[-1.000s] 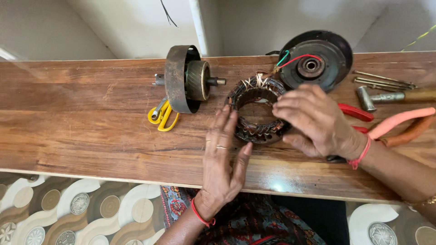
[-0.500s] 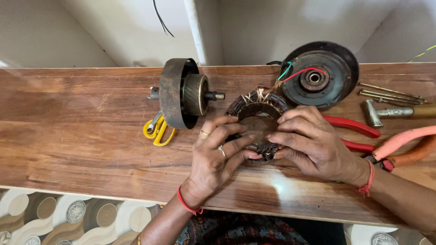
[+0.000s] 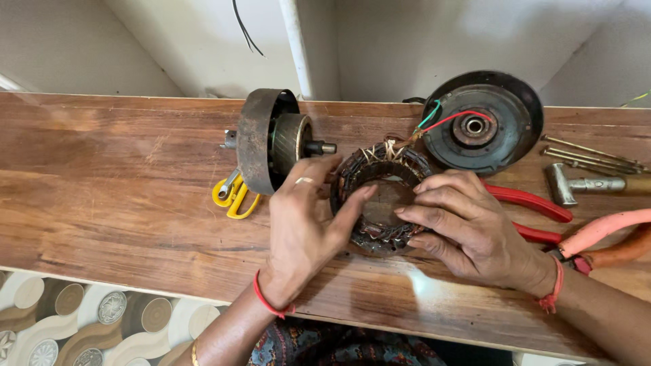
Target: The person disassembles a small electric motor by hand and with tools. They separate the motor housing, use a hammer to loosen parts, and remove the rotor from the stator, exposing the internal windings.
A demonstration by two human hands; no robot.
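Head camera, looking down on a wooden workbench (image 3: 122, 203); places are given from the stator ring.

Item 1: stator ring (image 3: 380, 196), a round laminated core with copper windings, lying flat on the workbench near its middle. Thin tan leads stick out at its far rim.

Item 2: left hand (image 3: 302, 227), on the stator ring's left side. Thumb hooked over the rim into the bore, fingers curled against the outer wall; the hand is clamped on the ring. A band shows on one finger and a red thread at the wrist.

Item 3: right hand (image 3: 471, 230), on the stator ring's right side. Fingertips press on the rim and reach into the bore; it grips the ring from that side. Red thread at the wrist.

Item 4: rotor drum (image 3: 268, 139), rusty brown, on its shaft, standing on edge just left of the stator ring and beyond the left hand.

Item 5: yellow-handled tool (image 3: 230, 196), partly under the rotor drum, further left of the ring.

Item 6: black end cover (image 3: 505, 118), a round disc with a central bearing, beyond and right of the ring; red and green wires run from it towards the ring.

Item 7: red-handled pliers (image 3: 536, 203), right of the ring, partly behind the right hand.

Item 8: hammer (image 3: 576, 184) and thin metal rods (image 3: 590, 154), well right of the ring.
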